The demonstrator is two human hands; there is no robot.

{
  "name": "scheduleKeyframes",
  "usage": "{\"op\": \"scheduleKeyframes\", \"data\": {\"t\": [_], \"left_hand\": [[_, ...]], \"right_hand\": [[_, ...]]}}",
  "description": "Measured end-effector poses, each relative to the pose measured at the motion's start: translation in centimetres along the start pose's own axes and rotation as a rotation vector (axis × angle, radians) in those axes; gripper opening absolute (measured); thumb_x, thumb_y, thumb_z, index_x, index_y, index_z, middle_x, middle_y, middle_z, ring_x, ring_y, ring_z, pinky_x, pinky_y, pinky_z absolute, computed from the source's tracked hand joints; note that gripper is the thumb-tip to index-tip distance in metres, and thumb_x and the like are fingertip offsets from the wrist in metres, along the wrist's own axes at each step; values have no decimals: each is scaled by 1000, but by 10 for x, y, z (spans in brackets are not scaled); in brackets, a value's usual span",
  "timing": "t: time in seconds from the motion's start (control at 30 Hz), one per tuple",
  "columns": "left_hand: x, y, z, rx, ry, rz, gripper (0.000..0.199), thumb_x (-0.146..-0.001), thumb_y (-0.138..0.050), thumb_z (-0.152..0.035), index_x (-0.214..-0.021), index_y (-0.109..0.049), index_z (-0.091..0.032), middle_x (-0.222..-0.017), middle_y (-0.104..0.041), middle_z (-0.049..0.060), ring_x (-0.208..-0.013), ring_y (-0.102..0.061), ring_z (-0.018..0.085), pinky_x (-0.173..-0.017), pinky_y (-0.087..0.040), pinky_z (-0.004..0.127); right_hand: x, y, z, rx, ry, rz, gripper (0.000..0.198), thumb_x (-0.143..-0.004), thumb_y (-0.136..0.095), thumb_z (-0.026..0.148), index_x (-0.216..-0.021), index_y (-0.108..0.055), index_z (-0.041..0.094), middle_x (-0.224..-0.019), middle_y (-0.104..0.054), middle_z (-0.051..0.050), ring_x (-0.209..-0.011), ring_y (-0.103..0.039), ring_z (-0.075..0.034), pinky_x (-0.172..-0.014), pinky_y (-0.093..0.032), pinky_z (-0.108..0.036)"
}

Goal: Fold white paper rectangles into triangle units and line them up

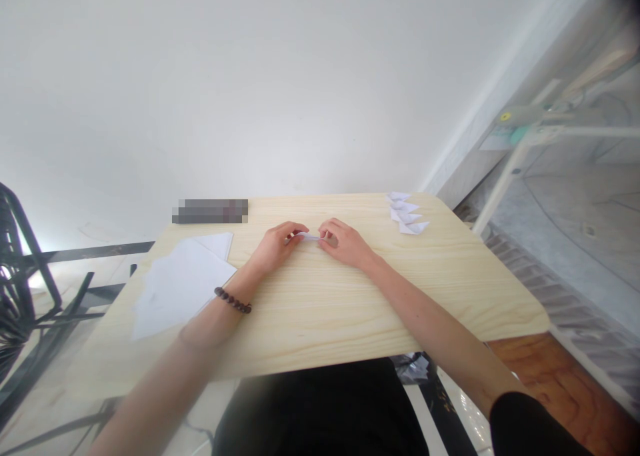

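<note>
Between my two hands is a small, narrow piece of folded white paper [311, 237], held just above the middle of the wooden table. My left hand [278, 244] pinches its left end between thumb and fingers. At its right end, my right hand [343, 241] has thumb and fingertips closed on the paper. The folds themselves are too small to make out. Several folded white paper shapes with pointed ends [407, 215] lie in an overlapping row at the table's far right.
Loose white sheets [185, 283] are spread on the left of the pale wooden table [320, 323]. A blurred-out dark patch [213, 211] covers something at the far left corner. The white wall [300, 96] stands behind the table, a black chair [30, 269] at left, a white metal frame [510, 169] at right.
</note>
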State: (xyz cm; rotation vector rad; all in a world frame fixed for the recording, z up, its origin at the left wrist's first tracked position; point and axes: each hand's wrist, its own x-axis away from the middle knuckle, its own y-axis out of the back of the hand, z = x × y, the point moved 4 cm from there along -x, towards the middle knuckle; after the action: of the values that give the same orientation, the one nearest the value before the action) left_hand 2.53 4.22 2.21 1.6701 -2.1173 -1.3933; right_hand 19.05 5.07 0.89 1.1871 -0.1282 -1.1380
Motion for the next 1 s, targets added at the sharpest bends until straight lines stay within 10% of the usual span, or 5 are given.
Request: {"op": "scheduleKeyframes", "data": {"t": [1.0], "left_hand": [[0, -1, -1, -135, -86, 19, 19, -83, -41, -23, -93, -58, -19, -91, -61, 4, -88, -52, 17, -81, -39, 32]], "right_hand": [[-2, 0, 0, 38, -9, 7, 10, -76, -49, 20, -85, -54, 18, -83, -57, -3, -79, -51, -14, -74, -39, -27]]}}
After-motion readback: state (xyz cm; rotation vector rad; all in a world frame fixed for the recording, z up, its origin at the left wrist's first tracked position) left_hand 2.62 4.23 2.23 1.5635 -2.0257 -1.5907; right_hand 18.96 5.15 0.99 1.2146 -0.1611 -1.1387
